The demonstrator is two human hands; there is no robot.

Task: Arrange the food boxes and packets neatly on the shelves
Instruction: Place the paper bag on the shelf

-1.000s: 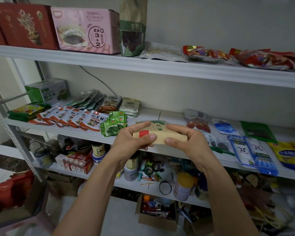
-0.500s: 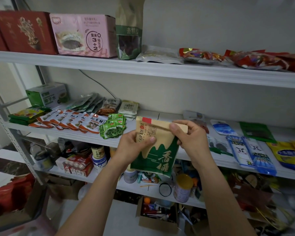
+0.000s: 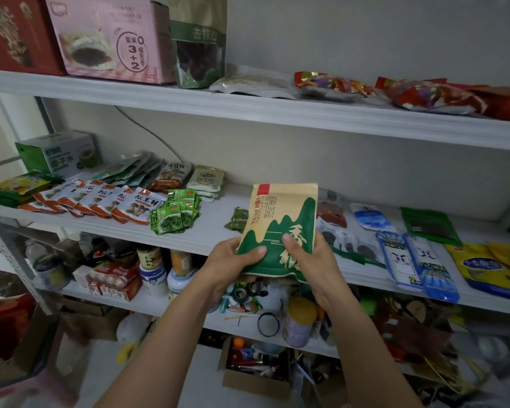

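To set this pouch down well, I should place it on the bare stretch of the middle shelf. That spot lies between the green seaweed packets on the left and the dark red packet on the right. The label should face out, and I mustn't knock the small green packet just behind.

My left hand grips the pouch's lower left corner, thumb on the front, fingers curled behind. The pouch stands upright in front of the shelf edge. My right hand grips its lower right, thumb pressing the printed characters.
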